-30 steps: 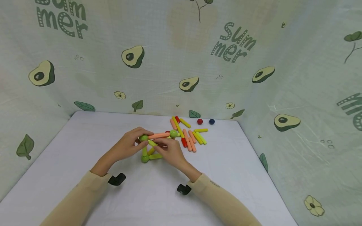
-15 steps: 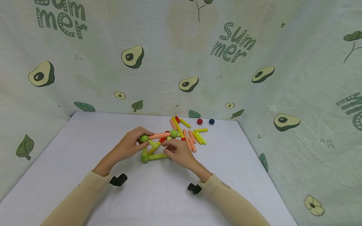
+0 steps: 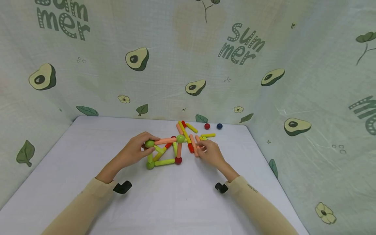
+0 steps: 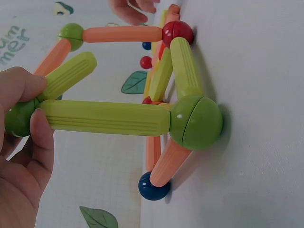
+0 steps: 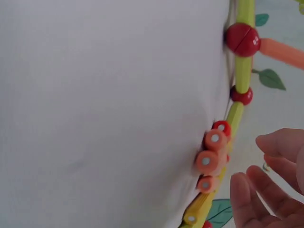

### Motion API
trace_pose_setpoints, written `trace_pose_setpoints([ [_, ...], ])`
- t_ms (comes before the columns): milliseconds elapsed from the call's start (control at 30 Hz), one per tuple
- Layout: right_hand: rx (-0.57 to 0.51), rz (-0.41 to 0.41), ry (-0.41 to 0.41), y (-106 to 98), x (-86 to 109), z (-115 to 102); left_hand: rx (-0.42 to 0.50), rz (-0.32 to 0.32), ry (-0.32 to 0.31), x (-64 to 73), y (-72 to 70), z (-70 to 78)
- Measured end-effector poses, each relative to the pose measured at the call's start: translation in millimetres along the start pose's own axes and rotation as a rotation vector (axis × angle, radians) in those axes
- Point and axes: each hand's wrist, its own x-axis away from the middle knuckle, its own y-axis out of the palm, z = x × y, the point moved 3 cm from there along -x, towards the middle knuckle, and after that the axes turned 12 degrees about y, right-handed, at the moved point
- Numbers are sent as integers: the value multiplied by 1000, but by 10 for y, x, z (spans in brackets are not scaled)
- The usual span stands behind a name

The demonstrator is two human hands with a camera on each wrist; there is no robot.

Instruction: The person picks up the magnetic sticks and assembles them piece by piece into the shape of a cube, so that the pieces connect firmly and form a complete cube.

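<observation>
My left hand (image 3: 135, 149) grips a green ball (image 3: 149, 143) at an upper corner of a frame built from rods and balls. A lime rod (image 4: 71, 78) sticks out of that ball, its far end free. Another lime rod (image 4: 104, 117) runs down to a green ball (image 4: 196, 122) on the table. A salmon rod (image 3: 165, 141) spans the top to a second green ball (image 3: 180, 138); below it a salmon rod (image 3: 179, 150) stands on a red ball (image 3: 178, 160). My right hand (image 3: 212, 152) hovers over the loose salmon rods (image 3: 192, 142), fingers parted, holding nothing.
Yellow rods (image 3: 208, 135) and a red rod (image 3: 191, 148) lie loose by the right hand. Farther back on the white table (image 3: 164, 202) sit a loose red ball (image 3: 207, 126) and a dark blue ball (image 3: 219, 126). A printed cloth (image 3: 164, 32) hangs behind.
My right hand has let go of the lime rod at the held corner and moved right to the loose rods. The left hand stays on its green ball.
</observation>
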Motion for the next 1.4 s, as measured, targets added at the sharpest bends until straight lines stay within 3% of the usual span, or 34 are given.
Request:
trace_pose_setpoints([
  [133, 83, -40, 69, 36, -66, 139, 2, 0, 5, 6, 1, -5],
  [367, 134, -99, 115, 73, -87, 229, 4, -6, 4, -4, -3, -4],
  [667, 234, -208, 186, -64, -67, 295, 0, -7, 2, 0, -7, -1],
  [833, 232, -223, 217, -169, -25, 309, 3, -9, 2, 3, -3, -5],
  [1133, 70, -249, -8, -292, 163, -74, 2, -5, 2, 4, -16, 4],
  [1400, -14, -254, -275, -63, 368, -418, -2, -11, 1, -8, -5, 11],
])
